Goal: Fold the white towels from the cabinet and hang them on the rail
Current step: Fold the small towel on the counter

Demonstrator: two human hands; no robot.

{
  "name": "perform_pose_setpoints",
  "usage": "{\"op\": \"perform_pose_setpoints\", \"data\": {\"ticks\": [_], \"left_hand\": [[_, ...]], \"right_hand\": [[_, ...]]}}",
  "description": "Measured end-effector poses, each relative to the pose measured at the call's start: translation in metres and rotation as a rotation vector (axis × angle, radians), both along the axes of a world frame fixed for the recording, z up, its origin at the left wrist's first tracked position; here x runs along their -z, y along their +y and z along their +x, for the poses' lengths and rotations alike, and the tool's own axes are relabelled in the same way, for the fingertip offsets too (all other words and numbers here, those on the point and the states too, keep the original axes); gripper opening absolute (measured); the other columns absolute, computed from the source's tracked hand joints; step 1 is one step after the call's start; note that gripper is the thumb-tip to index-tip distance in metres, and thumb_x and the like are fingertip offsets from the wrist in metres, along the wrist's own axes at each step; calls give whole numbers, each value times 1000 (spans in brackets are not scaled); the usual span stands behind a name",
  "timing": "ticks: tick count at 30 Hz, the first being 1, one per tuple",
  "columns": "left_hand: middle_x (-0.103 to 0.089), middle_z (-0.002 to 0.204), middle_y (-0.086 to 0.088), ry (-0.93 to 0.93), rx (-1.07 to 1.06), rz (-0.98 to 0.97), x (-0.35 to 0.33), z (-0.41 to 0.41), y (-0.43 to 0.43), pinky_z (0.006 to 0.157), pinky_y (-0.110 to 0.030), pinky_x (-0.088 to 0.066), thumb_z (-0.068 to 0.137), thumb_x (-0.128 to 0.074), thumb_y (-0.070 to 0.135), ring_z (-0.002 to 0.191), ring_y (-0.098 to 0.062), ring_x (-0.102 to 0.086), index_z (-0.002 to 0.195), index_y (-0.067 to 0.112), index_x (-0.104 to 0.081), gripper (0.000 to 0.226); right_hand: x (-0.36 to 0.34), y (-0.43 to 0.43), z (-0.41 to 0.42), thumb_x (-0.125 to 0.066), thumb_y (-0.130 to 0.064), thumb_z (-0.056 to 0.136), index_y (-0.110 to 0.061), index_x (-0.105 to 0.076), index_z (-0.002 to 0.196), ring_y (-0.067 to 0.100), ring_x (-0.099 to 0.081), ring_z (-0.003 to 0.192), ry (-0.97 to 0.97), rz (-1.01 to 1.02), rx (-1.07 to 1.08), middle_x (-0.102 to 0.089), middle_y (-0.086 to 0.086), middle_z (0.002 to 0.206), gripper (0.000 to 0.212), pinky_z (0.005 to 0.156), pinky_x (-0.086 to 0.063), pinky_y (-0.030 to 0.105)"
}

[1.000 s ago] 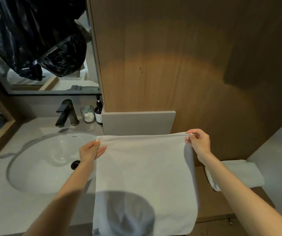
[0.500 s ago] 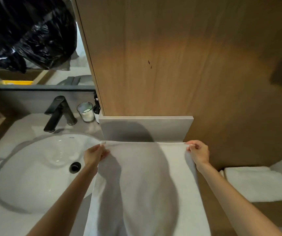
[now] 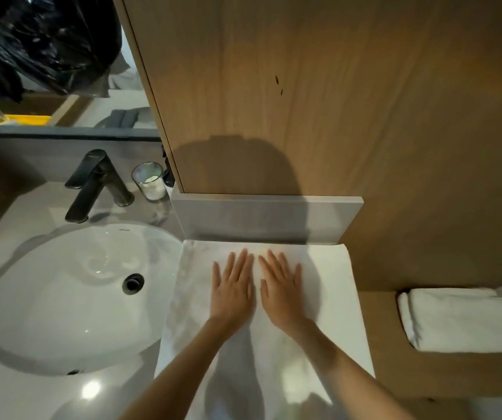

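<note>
White terry cloth lies spread flat in front of you: the towel point(image 3: 334, 298) covers the counter point(image 3: 16, 398) between the sink point(image 3: 62, 298) and the wooden ledge point(image 3: 389, 359). Its far edge meets the foot of the smooth grey upstand point(image 3: 268, 216), its left edge lies at the basin's rim, and its near end runs out of the bottom of the view. Your left hand point(image 3: 233, 294) and right hand point(image 3: 283, 294) rest palm-down on it, side by side near the middle of the far half. The fingers are straight and slightly fanned, the thumbs nearly touching, and neither hand grips anything. The cloth looks soft and matt, with faint mottling along its left side and your arms' shadow down its centre. To your right a second towel point(image 3: 461, 319), folded into a thick rounded rectangle, sits on the ledge, well apart from the spread one. The sink is a glossy white oval with a dark round drain point(image 3: 133, 283). Behind it stands an angular matt black tap point(image 3: 92, 183), and just beside that a clear glass candle jar point(image 3: 149, 181). Warm wood-grain panelling point(image 3: 334, 101) rises above the upstand, and the mirror point(image 3: 62, 110) to the left reflects crinkled, shiny black plastic point(image 3: 40, 34)
</note>
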State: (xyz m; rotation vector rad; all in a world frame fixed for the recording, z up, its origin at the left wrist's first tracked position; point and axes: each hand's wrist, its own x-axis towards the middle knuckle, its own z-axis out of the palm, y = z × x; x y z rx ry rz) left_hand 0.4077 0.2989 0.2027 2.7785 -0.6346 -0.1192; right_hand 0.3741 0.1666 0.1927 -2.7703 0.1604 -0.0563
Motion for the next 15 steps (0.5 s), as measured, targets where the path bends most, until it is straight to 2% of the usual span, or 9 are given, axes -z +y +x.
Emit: {"op": "perform_pose_setpoints", "data": {"ticks": [2,5,8,10,13,15], "left_hand": [[13,161,8,-23,-32,58,4,-1,1,119,-48,10,101,-4,41,146,-15,20,154,33,-1,53],[9,161,10,-19,-120,70,2,4,15,119,-47,10,100,-9,48,146,-14,19,152,41,-5,53],[4,162,9,-5,-187,25,-3,10,34,120,-42,8,96,-12,52,147,-14,16,152,40,-12,57],[2,162,9,-3,-182,-20,-4,12,42,120,-41,8,95,-14,53,147,-14,16,152,40,-15,58],[0,162,8,28,-159,-36,-1,17,47,120,-43,8,94,-14,56,147,-16,15,151,40,-17,60],[1,162,6,73,-138,-24,-2,22,50,120,-44,8,94,-13,57,148,-19,14,152,39,-15,61]], "right_hand": [[4,-3,-1,-39,-36,97,-27,-42,146,26,-29,145,6,-89,-1,-34,1,155,50,115,-23,58],[5,-32,-8,-31,-50,99,-35,-35,149,26,-16,149,4,-135,-26,-24,-1,160,52,117,-13,58],[2,-75,-19,-15,-63,95,-46,-15,151,29,-2,150,133,-138,107,-10,-5,163,59,118,0,57],[-2,-101,-29,-8,-68,93,-51,-4,150,32,5,149,176,-121,213,0,-6,163,59,119,-3,55],[-12,-121,-36,-9,-73,91,-51,2,150,30,8,149,282,-2,270,10,-4,163,64,120,-3,53],[-18,-124,-35,-10,-69,93,-44,1,152,27,14,149,327,-36,287,8,0,163,66,118,3,54]]}}
